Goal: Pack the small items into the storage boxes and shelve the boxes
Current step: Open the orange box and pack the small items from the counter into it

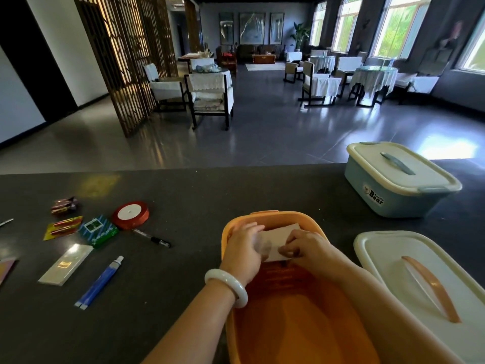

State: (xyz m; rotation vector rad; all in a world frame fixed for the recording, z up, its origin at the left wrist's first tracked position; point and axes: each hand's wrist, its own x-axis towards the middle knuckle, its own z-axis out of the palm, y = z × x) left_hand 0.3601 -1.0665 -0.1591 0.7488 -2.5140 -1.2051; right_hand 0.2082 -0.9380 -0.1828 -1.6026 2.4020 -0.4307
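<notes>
Head view: both hands, left (242,249) and right (307,246), pinch a pale packet (278,240) inside the open orange box (275,298) on the bench (183,195); its lid (409,274) lies beside, blue box (399,179) closed.

The orange box (278,311) runs off the bottom edge, its white lid (393,261) off the right, and fingers (291,249) hide part of the pale card (278,241), whose print is unreadable.

Orange box (301,324), pale blue box (393,200) w/ cream lid, red ribbon spool (130,214), blue tube (98,283).
</notes>
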